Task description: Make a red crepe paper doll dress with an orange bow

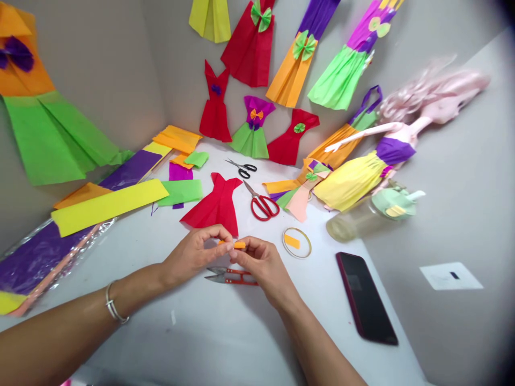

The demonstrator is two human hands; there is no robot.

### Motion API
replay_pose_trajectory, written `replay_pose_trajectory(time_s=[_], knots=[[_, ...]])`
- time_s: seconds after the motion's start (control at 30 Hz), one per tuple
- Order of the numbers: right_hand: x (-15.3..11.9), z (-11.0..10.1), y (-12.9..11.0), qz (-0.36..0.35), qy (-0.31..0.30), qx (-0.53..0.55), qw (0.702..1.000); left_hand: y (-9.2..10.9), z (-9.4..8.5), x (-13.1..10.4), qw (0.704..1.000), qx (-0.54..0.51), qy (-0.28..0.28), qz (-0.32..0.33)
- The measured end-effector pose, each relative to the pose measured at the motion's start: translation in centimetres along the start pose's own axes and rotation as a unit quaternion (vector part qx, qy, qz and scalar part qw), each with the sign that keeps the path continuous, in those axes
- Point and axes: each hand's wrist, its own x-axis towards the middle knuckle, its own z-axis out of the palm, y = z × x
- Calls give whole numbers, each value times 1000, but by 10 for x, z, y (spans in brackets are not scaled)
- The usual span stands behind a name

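Note:
Between my two hands is a small folded orange paper strip (pixel 239 245). My left hand (pixel 199 247) pinches its left end, thumb and forefinger together. The right end is pinched by my right hand (pixel 261 262), whose fingertips nearly touch those of the left. Just beyond them a red paper dress (pixel 215 206) lies flat on the table. Under and beside my right hand rest small thread snips (pixel 227 276) with red handles, partly hidden by the hand. A gold ring (pixel 296 243) lies to the right, with an orange paper piece (pixel 292 241) inside it.
Red-handled scissors (pixel 263 206) and black-handled scissors (pixel 243 169) lie further back. Coloured paper (pixel 110 206) covers the left side. At right are a phone (pixel 367 297), a bottle (pixel 362 217) and a doll (pixel 386 155). Paper dresses (pixel 253 126) hang on the wall.

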Motion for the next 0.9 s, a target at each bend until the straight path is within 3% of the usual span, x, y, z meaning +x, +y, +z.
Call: replay_pose_trajectory(time_s=[0.2,0.33,0.4,0.5,0.6,0.67,0.73,0.77,0.9], knots=[[0,-1,0,-13,14,-14,1000,0,-1,4,998,-64,-16,-16],[-3,2,-2,-88,46,-115,988,-1,-1,5,992,-114,-34,-46],[-4,2,-2,-159,84,-215,960,-2,-1,5,985,-153,-42,-64],[-2,-1,1,-280,128,-349,885,-2,-2,4,973,-200,-72,-85],[-1,-7,5,-360,131,-428,818,-2,-4,4,964,-219,-117,-94],[0,-11,5,-384,124,-452,796,-3,-4,5,961,-214,-147,-92],[0,-14,4,-381,127,-441,803,-3,-4,5,965,-193,-156,-83],[0,-15,2,-364,132,-419,821,-3,-3,5,970,-177,-148,-76],[1,-18,-9,-211,107,-277,931,-2,0,4,995,-75,-57,-20]])
